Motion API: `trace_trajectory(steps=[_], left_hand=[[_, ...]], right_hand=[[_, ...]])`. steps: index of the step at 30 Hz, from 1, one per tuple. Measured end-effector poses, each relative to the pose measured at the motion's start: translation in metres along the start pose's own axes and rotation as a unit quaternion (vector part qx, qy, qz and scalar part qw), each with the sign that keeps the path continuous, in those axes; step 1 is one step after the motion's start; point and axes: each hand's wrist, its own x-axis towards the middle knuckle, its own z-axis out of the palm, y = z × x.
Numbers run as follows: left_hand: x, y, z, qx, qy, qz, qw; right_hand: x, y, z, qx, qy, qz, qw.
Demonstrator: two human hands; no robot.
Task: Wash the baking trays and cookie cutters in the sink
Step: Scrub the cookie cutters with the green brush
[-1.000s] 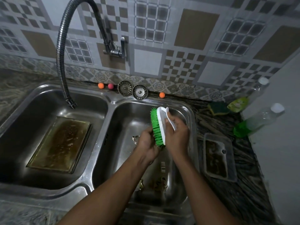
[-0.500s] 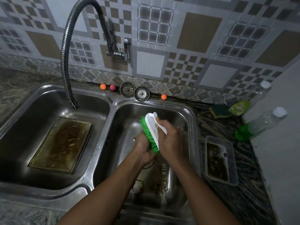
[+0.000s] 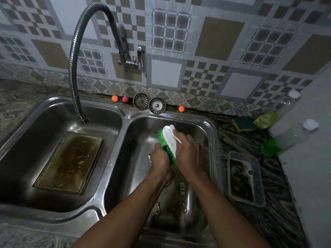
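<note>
Head view: right hand (image 3: 188, 154) grips green-bristled white brush (image 3: 169, 138) against left hand (image 3: 161, 158), whose hold is hidden

The right grip (image 3: 188, 154) holds a green brush (image 3: 169, 140) against the left grip (image 3: 161, 158) over the right basin (image 3: 202, 129); a baking tray (image 3: 69, 161) lies in the left basin (image 3: 35, 122).

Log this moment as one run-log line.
right hand holds scrub brush | left hand holds small metal item at bristles | over right basin

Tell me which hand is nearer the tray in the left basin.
Left. The left hand is over the right basin, right of the tray; the right hand, gripping the brush, lies farther right.
</note>
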Motion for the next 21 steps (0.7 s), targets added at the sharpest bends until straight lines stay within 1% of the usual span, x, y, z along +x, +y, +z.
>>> trace_trajectory(steps=[1,3,4,6,8,11,12,15,18,19,21], left_hand=[[0.003,-0.001,0.001,0.015,0.014,0.019,1.000],[0.004,0.001,0.000,0.042,0.018,0.042,0.998],[0.007,0.004,-0.001,0.046,0.019,0.047,0.998],[0.003,0.012,-0.003,0.017,0.002,0.030,0.999],[0.001,0.015,-0.004,-0.006,-0.015,0.007,1.000],[-0.004,0.013,-0.002,-0.018,-0.017,-0.026,0.999],[-0.003,0.012,-0.001,-0.009,-0.012,-0.025,1.000],[0.023,0.003,0.001,0.043,0.002,0.021,0.999],[0.030,0.003,0.002,0.054,0.000,0.024,0.998],[0.022,0.006,0.001,0.046,0.004,0.019,0.999],[0.015,0.010,0.001,0.025,-0.013,0.001,1.000]], right_hand=[[0.005,0.000,0.000,-0.016,-0.010,0.007,1.000],[0.012,0.003,0.000,-0.003,-0.016,0.033,0.999],[0.015,0.007,0.000,0.011,-0.007,0.049,0.999],[0.013,0.011,0.000,0.057,0.013,0.077,0.995],[0.001,0.010,0.001,0.107,0.013,0.063,0.992],[-0.019,0.004,0.008,0.102,-0.015,0.027,0.994],[-0.018,0.005,0.010,0.093,-0.010,0.026,0.995],[-0.002,0.015,0.007,0.060,0.005,0.044,0.997],[0.012,0.016,-0.003,0.093,0.018,0.083,0.992],[0.012,0.014,-0.006,0.106,0.022,0.073,0.991],[0.005,0.002,-0.006,0.131,0.003,0.039,0.991]])
